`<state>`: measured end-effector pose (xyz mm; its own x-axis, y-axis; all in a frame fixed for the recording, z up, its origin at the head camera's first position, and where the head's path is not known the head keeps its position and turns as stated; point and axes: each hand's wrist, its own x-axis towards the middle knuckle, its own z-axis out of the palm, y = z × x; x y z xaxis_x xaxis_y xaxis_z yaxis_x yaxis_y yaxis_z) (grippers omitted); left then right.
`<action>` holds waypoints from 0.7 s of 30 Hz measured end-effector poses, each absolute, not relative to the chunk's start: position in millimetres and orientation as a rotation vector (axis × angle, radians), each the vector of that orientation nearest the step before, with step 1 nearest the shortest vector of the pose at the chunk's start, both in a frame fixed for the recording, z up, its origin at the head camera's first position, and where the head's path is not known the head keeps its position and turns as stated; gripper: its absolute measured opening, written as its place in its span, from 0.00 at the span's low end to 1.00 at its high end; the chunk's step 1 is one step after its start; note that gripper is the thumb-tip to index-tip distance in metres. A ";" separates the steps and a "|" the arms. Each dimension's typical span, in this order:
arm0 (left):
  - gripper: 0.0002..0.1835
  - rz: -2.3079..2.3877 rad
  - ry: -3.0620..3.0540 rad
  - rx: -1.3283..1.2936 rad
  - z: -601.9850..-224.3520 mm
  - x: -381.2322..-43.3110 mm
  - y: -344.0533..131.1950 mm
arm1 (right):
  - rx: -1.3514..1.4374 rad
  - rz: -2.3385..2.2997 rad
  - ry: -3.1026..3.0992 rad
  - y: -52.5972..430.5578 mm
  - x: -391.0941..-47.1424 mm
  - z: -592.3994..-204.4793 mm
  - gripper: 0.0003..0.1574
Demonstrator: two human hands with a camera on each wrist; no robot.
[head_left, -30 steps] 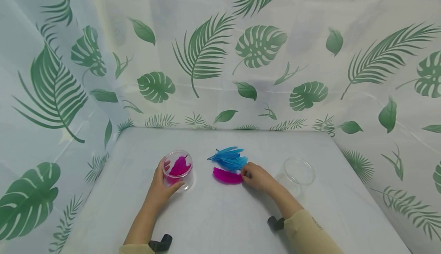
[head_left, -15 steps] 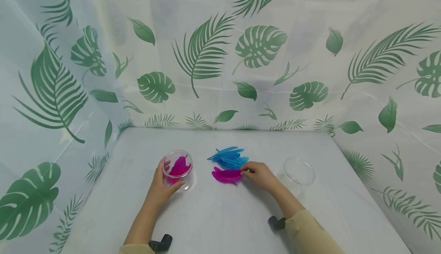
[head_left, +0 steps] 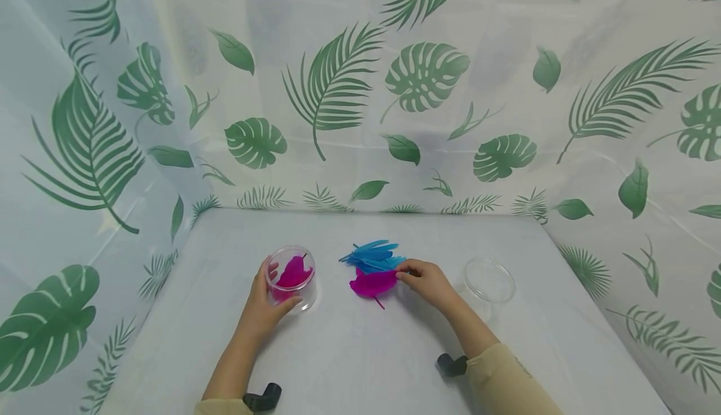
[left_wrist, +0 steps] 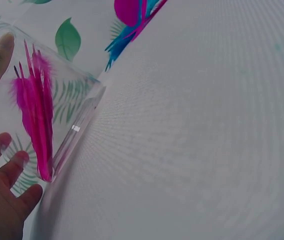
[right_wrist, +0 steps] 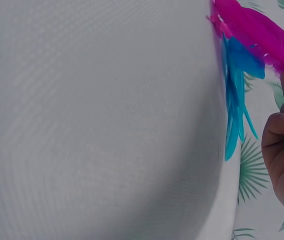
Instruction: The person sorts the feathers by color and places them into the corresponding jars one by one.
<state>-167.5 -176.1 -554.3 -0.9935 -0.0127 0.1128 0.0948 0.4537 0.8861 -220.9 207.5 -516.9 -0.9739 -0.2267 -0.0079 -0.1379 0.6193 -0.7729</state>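
My left hand (head_left: 263, 305) is wrapped around a clear plastic jar (head_left: 306, 298), with thumb in front and fingers behind. Several magenta feathers (left_wrist: 37, 115) stand inside it, quills up in the left wrist view. At the middle of the table, my right hand (head_left: 429, 282) pinches a magenta feather (head_left: 372, 285) by one end. This feather is raised above the tabletop in the right wrist view. Under it more magenta (right_wrist: 219, 24) shows at the table, partly hidden. Just behind lies a fanned pile of blue feathers (head_left: 368, 255).
A second clear jar (head_left: 511, 288) stands right of my right hand, partly behind the forearm. The white table (head_left: 360, 365) ends at a leaf-printed curtain (head_left: 338, 171) along the back and sides.
The pinched magenta feather has come up and turned off the table, baring a quill beneath it. My right hand rose slightly. My left hand and its jar have stayed put.
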 end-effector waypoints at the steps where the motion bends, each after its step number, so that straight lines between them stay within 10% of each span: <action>1: 0.59 -1.590 -2.588 -0.068 -553.9 -167.2 -176.0 | -0.302 -1.301 2.722 207.5 -220.9 -516.6 0.06; 21: 0.59 -1.590 -2.585 -0.080 -553.9 -166.7 -176.0 | -0.105 -1.599 2.560 205.8 -221.6 -498.1 0.15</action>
<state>-166.7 -176.0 -553.9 -0.9930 -0.0105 0.1176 0.1002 0.4517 0.8865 -221.6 205.8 -498.1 -0.9902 -0.1232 -0.0660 0.0052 0.4392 -0.8984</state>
